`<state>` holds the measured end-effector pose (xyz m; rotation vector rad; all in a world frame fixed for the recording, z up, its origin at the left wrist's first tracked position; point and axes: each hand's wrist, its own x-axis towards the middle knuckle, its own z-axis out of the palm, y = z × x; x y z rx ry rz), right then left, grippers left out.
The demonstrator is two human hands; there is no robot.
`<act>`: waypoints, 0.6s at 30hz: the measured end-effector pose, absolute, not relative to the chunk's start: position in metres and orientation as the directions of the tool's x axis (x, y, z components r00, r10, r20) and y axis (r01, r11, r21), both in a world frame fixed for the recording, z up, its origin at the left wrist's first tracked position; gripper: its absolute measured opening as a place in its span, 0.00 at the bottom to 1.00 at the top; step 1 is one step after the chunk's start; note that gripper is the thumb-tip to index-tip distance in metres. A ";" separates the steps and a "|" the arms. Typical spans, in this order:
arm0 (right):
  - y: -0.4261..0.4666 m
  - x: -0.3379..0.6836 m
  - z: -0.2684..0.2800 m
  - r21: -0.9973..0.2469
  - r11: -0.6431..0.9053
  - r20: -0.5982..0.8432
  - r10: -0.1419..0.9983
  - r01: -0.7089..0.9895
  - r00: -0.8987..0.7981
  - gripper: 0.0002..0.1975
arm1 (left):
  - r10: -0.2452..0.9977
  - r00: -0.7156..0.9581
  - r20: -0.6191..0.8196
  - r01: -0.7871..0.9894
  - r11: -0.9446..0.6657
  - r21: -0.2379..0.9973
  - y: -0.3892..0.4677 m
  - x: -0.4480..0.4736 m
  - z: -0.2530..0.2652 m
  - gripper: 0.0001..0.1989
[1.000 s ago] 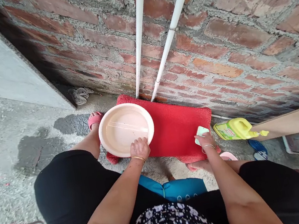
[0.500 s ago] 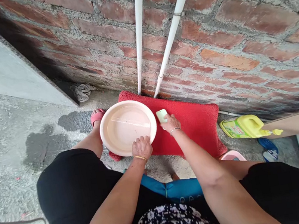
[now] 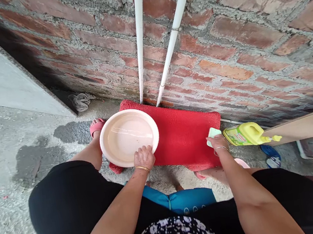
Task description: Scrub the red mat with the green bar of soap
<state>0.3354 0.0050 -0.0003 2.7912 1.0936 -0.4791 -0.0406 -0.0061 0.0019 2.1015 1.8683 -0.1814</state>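
Note:
A cream plastic basin [image 3: 115,158] with water in it stands on the left part of a low bench covered in red cloth [image 3: 184,140]. My left hand [image 3: 144,157] is closed on the basin's near right rim, fingers curled over the edge. At the bench's right end, my right hand [image 3: 218,141] grips a pale green bar [image 3: 213,132] that looks like soap, low over the cloth. Whether the bar touches the cloth I cannot tell. Just right of that hand is a yellow detergent jug [image 3: 244,134] with a green label.
A brick wall [image 3: 121,43] rises behind the bench, with two white pipes [image 3: 139,40] running down it. A grey slab [image 3: 11,64] leans at the left. Blue slippers [image 3: 271,156] and a pink tub [image 3: 242,163] lie right. A blue bag-like thing [image 3: 181,201] is between my legs.
My right hand has slid the pale green bar rightward, from beside the basin to the bench's right end. My left hand stays on the basin rim. The view has shifted slightly.

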 end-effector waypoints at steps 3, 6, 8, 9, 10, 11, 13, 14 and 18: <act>0.043 0.278 -0.003 -0.131 -0.719 -0.365 0.675 0.683 0.641 0.28 | 0.944 0.127 -0.304 0.986 -0.086 0.146 -0.006 -0.040 0.002 0.17; 0.084 0.205 -0.003 -0.205 -0.604 -0.398 0.770 0.770 0.499 0.27 | 0.945 0.129 -0.301 0.987 -0.091 0.136 -0.006 -0.039 0.001 0.16; 0.105 0.159 -0.003 -0.249 -0.470 -0.388 0.850 0.847 0.358 0.25 | 0.945 0.133 -0.300 0.987 -0.099 0.129 -0.006 -0.039 0.001 0.16; 0.112 0.140 -0.003 -0.265 -0.395 -0.375 0.883 0.880 0.284 0.23 | 0.945 0.134 -0.299 0.987 -0.101 0.126 -0.006 -0.039 0.000 0.16; 0.117 0.125 -0.003 -0.273 -0.322 -0.361 0.908 0.906 0.214 0.21 | 0.944 0.135 -0.300 0.987 -0.101 0.124 -0.006 -0.039 0.000 0.16; 0.121 0.113 -0.004 -0.275 -0.260 -0.350 0.924 0.926 0.155 0.19 | 0.944 0.135 -0.303 0.987 -0.101 0.123 -0.006 -0.039 0.000 0.15; 0.125 0.103 -0.006 -0.264 -0.187 -0.349 0.933 0.946 0.087 0.17 | 0.941 0.134 -0.311 0.987 -0.100 0.123 -0.006 -0.039 -0.001 0.15; 0.126 0.105 -0.007 -0.256 -0.184 -0.360 0.929 0.949 0.083 0.17 | 0.939 0.133 -0.317 0.987 -0.099 0.123 -0.006 -0.040 -0.001 0.15; 0.125 0.149 -0.013 -0.208 -0.270 -0.398 0.901 0.940 0.171 0.23 | 0.932 0.137 -0.336 0.988 -0.103 0.119 -0.005 -0.040 0.000 0.14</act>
